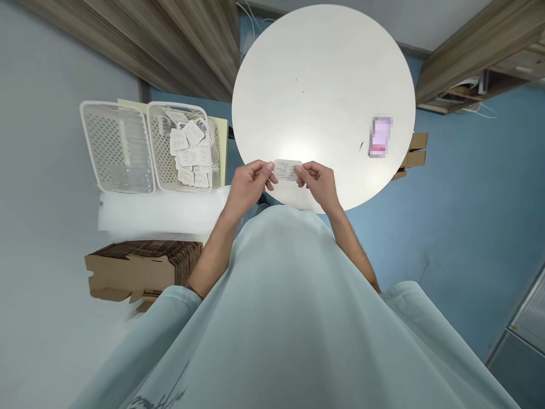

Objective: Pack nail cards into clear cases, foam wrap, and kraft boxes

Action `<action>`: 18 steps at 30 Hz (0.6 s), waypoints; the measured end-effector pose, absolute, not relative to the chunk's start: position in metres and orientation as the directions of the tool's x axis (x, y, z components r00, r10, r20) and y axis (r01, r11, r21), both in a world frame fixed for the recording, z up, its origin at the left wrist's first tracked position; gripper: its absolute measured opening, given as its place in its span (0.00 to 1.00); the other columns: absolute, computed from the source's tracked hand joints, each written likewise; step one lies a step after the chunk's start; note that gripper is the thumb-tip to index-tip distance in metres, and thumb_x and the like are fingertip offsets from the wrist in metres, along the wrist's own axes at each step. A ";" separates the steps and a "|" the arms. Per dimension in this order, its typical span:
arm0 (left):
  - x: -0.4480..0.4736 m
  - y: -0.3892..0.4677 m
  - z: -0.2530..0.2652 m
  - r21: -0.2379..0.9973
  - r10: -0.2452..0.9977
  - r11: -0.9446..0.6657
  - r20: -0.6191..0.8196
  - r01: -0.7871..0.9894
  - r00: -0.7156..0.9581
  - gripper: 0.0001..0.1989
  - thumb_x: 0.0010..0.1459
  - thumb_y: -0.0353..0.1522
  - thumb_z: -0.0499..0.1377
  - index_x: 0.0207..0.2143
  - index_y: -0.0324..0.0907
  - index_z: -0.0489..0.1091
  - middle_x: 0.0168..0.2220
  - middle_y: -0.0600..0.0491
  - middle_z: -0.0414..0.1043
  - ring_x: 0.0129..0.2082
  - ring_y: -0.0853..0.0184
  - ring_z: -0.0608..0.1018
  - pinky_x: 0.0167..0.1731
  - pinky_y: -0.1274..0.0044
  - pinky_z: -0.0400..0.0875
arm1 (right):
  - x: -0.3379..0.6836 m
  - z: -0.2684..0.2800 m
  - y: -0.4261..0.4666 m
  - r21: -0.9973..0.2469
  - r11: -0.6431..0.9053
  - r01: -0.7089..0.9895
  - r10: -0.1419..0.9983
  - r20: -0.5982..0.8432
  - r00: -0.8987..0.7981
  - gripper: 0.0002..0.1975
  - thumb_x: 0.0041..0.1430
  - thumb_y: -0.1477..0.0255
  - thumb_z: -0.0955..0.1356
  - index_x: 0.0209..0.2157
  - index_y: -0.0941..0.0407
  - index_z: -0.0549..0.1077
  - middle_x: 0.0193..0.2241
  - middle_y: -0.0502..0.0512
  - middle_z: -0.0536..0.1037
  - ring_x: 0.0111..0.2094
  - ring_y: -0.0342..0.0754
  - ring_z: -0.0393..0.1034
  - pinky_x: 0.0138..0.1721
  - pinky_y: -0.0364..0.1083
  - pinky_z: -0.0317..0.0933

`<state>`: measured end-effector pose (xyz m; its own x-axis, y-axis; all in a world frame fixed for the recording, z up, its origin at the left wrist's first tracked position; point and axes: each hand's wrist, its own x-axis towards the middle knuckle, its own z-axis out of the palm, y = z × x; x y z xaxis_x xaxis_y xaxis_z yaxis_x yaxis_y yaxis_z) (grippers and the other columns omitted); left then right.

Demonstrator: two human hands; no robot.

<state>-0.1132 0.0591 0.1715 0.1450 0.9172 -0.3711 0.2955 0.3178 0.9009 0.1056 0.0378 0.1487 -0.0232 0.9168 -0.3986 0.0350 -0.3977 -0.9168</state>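
Observation:
Between my two hands is a small white card (286, 170) with rounded corners and lines of dark print, held up over the near edge of the round white table (323, 62). My left hand (252, 183) pinches its left end between thumb and fingers. At the right end, my right hand (317, 180) grips it the same way, thumb on top. The print is too small to read. To the left, a white perforated basket (152, 147) contains a heap of similar printed cards (191, 150).
A second white basket (87, 133) with clear plastic pieces stands further left. Nearer me are a white sheet stack (157, 213) and folded brown cardboard boxes (131, 272). A blurred pink-purple item (380, 136) lies on the table's right side. More cardboard (415, 153) shows beyond the table's right edge.

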 end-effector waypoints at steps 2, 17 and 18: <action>-0.127 0.059 0.167 0.903 0.916 0.324 -0.374 0.281 0.145 0.29 0.73 0.60 0.62 0.35 0.44 0.76 0.32 0.50 0.82 0.29 0.66 0.83 0.31 0.75 0.77 | 0.095 0.151 0.037 -0.915 -0.400 0.050 0.915 -0.402 -0.026 0.33 0.63 0.34 0.74 0.37 0.52 0.81 0.32 0.53 0.84 0.36 0.49 0.80 0.39 0.48 0.76; -0.205 0.052 0.070 0.843 0.857 0.472 -0.507 0.258 0.089 0.16 0.64 0.35 0.68 0.54 0.43 0.79 0.50 0.46 0.86 0.34 0.63 0.87 0.46 0.67 0.86 | 0.017 0.059 0.031 -0.783 -0.561 0.269 0.827 -0.545 0.139 0.21 0.62 0.55 0.79 0.50 0.50 0.75 0.47 0.56 0.89 0.43 0.52 0.85 0.53 0.55 0.79; -0.210 0.052 0.067 0.830 0.854 0.469 -0.513 0.301 0.086 0.17 0.64 0.34 0.67 0.55 0.43 0.79 0.54 0.45 0.86 0.35 0.62 0.87 0.48 0.65 0.85 | 0.016 0.058 0.030 -0.752 -0.578 0.317 0.815 -0.553 0.173 0.21 0.62 0.57 0.79 0.51 0.51 0.76 0.51 0.59 0.88 0.45 0.53 0.85 0.55 0.56 0.79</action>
